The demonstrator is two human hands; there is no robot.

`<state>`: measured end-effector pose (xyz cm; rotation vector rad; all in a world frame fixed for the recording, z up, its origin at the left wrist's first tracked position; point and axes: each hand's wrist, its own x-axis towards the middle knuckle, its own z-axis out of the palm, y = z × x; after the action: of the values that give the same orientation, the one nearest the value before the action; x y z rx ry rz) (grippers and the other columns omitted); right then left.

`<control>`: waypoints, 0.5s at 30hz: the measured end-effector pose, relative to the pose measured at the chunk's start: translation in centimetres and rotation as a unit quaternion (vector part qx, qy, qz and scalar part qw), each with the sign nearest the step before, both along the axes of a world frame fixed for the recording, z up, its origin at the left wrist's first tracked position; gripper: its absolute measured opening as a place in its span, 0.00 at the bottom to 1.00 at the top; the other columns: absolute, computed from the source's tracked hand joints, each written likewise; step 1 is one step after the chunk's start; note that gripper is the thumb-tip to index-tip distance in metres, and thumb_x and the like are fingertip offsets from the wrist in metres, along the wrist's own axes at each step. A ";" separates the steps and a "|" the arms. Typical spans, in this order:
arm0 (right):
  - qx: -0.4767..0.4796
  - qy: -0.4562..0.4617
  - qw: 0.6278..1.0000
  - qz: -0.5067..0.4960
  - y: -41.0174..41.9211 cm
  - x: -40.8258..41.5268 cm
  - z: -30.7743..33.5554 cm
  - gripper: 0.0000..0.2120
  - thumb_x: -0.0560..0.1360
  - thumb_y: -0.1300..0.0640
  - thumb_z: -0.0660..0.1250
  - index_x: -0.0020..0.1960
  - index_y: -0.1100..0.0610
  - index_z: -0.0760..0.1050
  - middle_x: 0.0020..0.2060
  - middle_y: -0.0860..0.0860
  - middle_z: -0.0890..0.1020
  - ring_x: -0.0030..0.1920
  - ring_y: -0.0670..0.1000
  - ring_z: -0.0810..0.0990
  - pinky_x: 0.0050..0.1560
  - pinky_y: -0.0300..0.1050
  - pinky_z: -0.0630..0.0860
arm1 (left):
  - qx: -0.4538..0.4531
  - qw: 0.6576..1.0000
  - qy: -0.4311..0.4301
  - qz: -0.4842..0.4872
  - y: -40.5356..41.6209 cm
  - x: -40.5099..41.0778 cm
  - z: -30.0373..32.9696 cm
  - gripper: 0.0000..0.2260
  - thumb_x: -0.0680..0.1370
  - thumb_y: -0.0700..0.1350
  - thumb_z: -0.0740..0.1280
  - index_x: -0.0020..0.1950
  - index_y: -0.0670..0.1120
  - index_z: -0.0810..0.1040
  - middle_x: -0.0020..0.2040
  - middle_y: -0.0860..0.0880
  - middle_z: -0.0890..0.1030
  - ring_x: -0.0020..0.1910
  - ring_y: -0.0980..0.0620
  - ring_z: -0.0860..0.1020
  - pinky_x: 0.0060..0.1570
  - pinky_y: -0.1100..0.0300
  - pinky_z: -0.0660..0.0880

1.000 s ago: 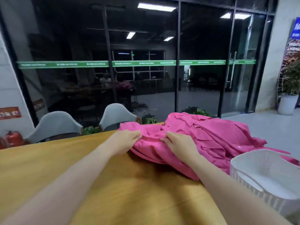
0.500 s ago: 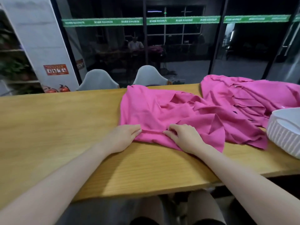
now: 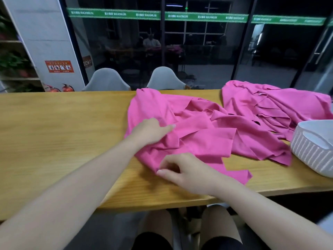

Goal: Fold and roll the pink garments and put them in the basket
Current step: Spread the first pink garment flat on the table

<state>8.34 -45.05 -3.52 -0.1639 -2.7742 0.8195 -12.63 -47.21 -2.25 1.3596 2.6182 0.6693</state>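
Since half a second ago, our hands have split apart: they sat side by side on the near hem, and now the left hand has slid up onto the middle of the near pink garment while the right hand has dropped back to the edge closest to us. Our left fingers lie nearly straight, pressing the cloth flat against the wooden table and gripping nothing. Our right fingers are curled at the near corner of the fabric; it looks like a pinch on the hem, but the fingertips hide under the knuckles, so we cannot tell for certain whether cloth is between them.

Outward from there, the garment spreads rumpled across the table with flaps and creases overlapping. Beyond it, toward the far right, lies the pile of pink garments, its lower edges touching the one we work on. At the right edge of the table stands the white basket, just beside the pile and holding nothing that we can see.

We judge this cloth thin, light and limp: it will drape and wrinkle and slide on the smooth wood. We should take it by hems and corners, smoothing with a flat palm before each fold
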 end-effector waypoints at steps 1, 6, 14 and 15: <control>-0.021 -0.023 0.999 0.025 0.1 0.1 0.4 0.11 0.81 0.46 0.67 0.50 0.51 0.83 0.38 0.43 0.83 0.38 0.44 0.78 0.42 0.39 0.73 | -0.031 0.999 0.039 -0.006 0.3 0.2 -0.6 0.24 0.78 0.69 0.61 0.35 0.50 0.69 0.43 0.45 0.82 0.43 0.43 0.78 0.43 0.52 0.72; 0.071 0.123 0.984 -0.112 7.6 -0.5 0.4 0.12 0.79 0.48 0.65 0.45 0.55 0.80 0.37 0.47 0.81 0.39 0.50 0.79 0.44 0.54 0.77 | 0.003 0.983 0.183 -0.029 -1.3 0.6 -4.4 0.13 0.85 0.55 0.57 0.45 0.49 0.71 0.53 0.44 0.83 0.53 0.38 0.80 0.44 0.49 0.70; 0.112 -0.028 0.975 -0.192 16.5 -2.7 -2.6 0.31 0.79 0.35 0.55 0.68 0.57 0.75 0.64 0.55 0.80 0.65 0.56 0.76 0.68 0.54 0.71 | -0.031 0.974 0.223 -0.007 -7.0 -0.3 -4.5 0.15 0.84 0.51 0.56 0.45 0.46 0.76 0.51 0.41 0.84 0.52 0.38 0.80 0.44 0.49 0.70; 0.110 -0.033 0.978 -0.174 16.4 -2.9 -3.4 0.35 0.78 0.33 0.53 0.71 0.57 0.74 0.67 0.55 0.79 0.68 0.55 0.74 0.72 0.52 0.68 | -0.035 0.975 0.219 -0.001 -8.0 -0.5 -4.6 0.14 0.84 0.51 0.56 0.43 0.47 0.74 0.51 0.41 0.84 0.52 0.37 0.80 0.44 0.48 0.70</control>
<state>5.44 -28.66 -6.92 -0.6224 -2.7537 0.4227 -13.18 -55.22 -6.84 1.6475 2.9320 0.2947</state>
